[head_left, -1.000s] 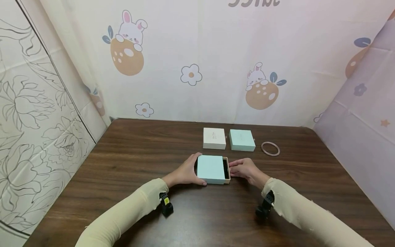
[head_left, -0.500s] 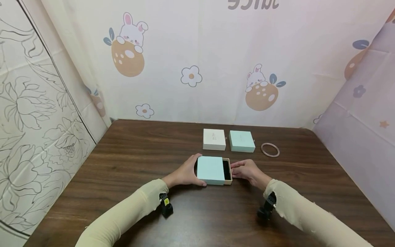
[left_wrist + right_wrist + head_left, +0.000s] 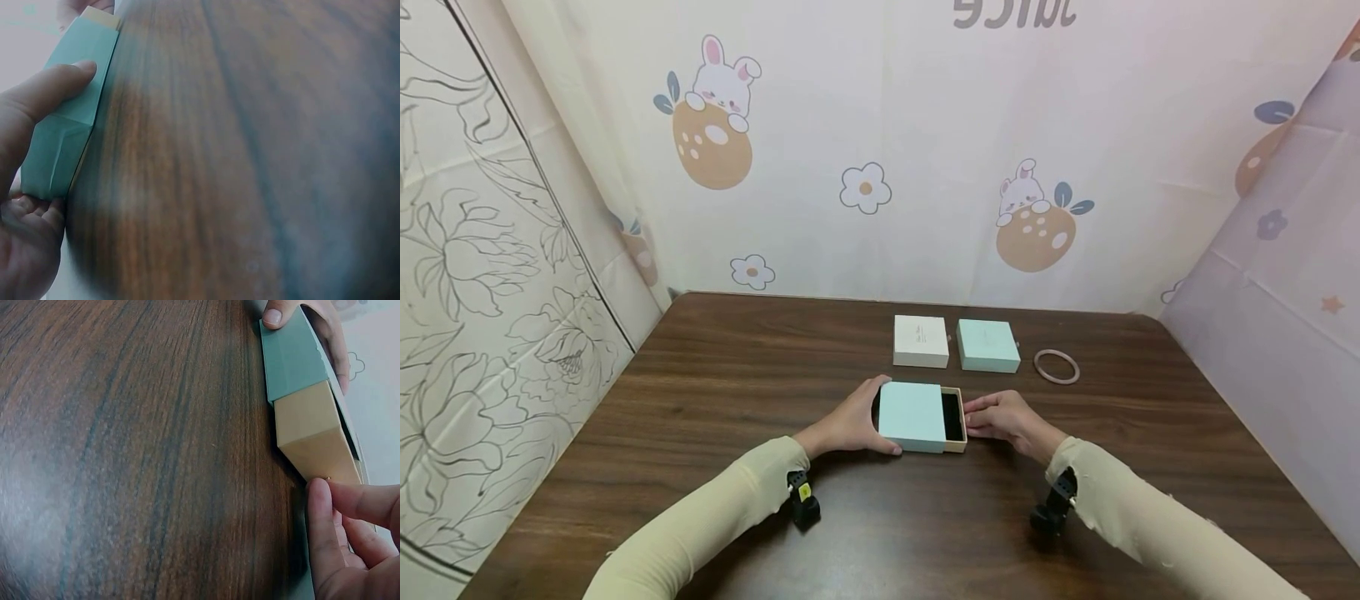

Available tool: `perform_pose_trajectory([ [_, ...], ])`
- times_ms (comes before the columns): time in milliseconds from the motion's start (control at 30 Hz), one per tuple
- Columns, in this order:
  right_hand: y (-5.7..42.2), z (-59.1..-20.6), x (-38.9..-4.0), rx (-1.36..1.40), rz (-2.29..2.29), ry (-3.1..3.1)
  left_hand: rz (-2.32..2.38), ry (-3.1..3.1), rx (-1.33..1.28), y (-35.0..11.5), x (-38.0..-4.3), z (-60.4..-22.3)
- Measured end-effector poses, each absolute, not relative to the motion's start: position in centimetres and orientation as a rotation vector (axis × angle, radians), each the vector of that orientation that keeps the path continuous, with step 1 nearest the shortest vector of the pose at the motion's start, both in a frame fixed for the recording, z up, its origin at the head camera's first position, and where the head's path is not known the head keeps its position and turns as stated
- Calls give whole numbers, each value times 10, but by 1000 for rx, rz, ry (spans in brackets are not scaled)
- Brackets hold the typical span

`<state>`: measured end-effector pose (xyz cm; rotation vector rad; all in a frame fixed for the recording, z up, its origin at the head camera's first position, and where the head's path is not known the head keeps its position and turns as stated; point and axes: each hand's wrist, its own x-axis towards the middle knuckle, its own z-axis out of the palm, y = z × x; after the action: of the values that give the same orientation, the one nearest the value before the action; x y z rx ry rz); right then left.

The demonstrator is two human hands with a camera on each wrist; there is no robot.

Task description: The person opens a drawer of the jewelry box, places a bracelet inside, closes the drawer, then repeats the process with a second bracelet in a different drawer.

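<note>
A mint-green drawer box (image 3: 912, 411) lies flat on the table. My left hand (image 3: 852, 419) holds its sleeve, with the thumb on the near side in the left wrist view and fingers around the left end and far side. Out of the right end sticks a cream inner drawer (image 3: 306, 422) with a black inside (image 3: 952, 416). My right hand (image 3: 1009, 421) pinches between thumb and index fingertip at the drawer's end face; a tiny bit of something shows at the fingertips, probably a pull tab, mostly hidden.
Behind the box stand a white box (image 3: 921, 342) and a second mint-green box (image 3: 988, 346), both shut. A pale pink ring (image 3: 1056, 367) lies to their right. Patterned curtains (image 3: 865, 100) hang behind the brown wooden table (image 3: 737, 375) and along its sides.
The cream drawer has slid farther right out of the sleeve, and my right hand has moved right with it. The left hand keeps its hold on the sleeve.
</note>
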<state>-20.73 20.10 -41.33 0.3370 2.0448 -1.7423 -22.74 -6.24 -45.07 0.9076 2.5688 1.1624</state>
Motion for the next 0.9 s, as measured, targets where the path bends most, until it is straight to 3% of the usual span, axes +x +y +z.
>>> perform_pose_trajectory([
  [900, 218, -412, -207, 358, -1760, 2009, 1159, 2569, 902, -62, -227, -451],
])
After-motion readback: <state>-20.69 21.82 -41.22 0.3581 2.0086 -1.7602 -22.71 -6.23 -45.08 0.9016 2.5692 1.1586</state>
